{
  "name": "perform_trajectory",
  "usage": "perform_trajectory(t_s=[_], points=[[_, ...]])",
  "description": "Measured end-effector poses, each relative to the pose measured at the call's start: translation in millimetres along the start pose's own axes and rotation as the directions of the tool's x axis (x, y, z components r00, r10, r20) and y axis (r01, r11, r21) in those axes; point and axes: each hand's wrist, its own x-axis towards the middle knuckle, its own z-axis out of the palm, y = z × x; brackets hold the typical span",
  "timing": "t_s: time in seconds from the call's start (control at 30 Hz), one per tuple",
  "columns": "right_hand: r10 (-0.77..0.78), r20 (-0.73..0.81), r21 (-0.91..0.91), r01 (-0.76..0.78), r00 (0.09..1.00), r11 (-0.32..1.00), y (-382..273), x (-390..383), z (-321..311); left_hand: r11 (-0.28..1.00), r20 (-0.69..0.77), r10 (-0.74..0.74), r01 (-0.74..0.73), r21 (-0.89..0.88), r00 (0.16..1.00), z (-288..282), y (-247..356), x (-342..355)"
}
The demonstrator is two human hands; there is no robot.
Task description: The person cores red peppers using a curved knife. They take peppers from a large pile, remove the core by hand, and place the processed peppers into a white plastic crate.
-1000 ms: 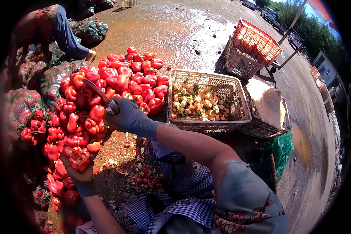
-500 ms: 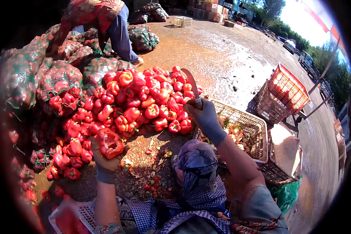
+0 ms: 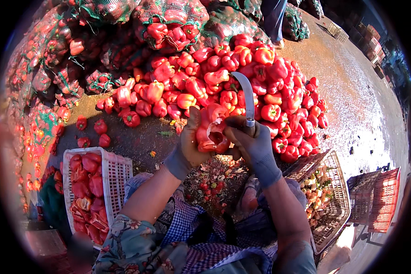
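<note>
In the centre, my gloved left hand (image 3: 186,150) holds a red bell pepper (image 3: 208,128) with a ragged pale opening where its top is cut away. My gloved right hand (image 3: 252,148) grips a curved knife (image 3: 247,93) with the blade pointing up, its thumb at the pepper's right side. Just beyond both hands lies a big heap of red bell peppers (image 3: 270,113). A white plastic crate (image 3: 117,189) of cut red peppers stands at my left. At my right is a crate (image 3: 333,192) of pale pepper trimmings with green stems.
Mesh sacks of peppers (image 3: 171,18) are piled behind the heap, where another person's trousered leg (image 3: 273,18) shows. Orange and dark crates (image 3: 384,201) stand at the far right. Scraps and seeds (image 3: 205,173) lie on the ground between my legs. Stacked boxes (image 3: 372,45) are in the distance.
The view has swung leftward, bringing the crate of cut peppers into sight. My right hand and knife have moved in from the right to the pepper, which my left hand has brought toward the middle.
</note>
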Motion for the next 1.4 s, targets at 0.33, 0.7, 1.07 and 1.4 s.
perform_trajectory(t_s=[0.33,0.7,1.07,1.4], points=[[0.115,0.128,0.037,-0.121,0.985,0.992,-1,3,-5,0.988,-0.012,-0.020,0.022,0.155,1.000,-14,-9,1],[0.081,0.078,0.300,-0.101,0.994,0.948,15,1,7,0.859,-0.061,0.195,-0.141,0.493,0.979,-5,-14,-9],[0.122,0.030,0.224,-0.125,0.992,0.966,19,8,14,0.259,-0.038,0.577,-0.139,0.956,0.816,0,-5,-7],[0.097,0.251,0.364,-0.187,0.963,0.913,3,-2,13,0.293,0.024,0.510,-0.199,0.935,0.860,24,13,-19]])
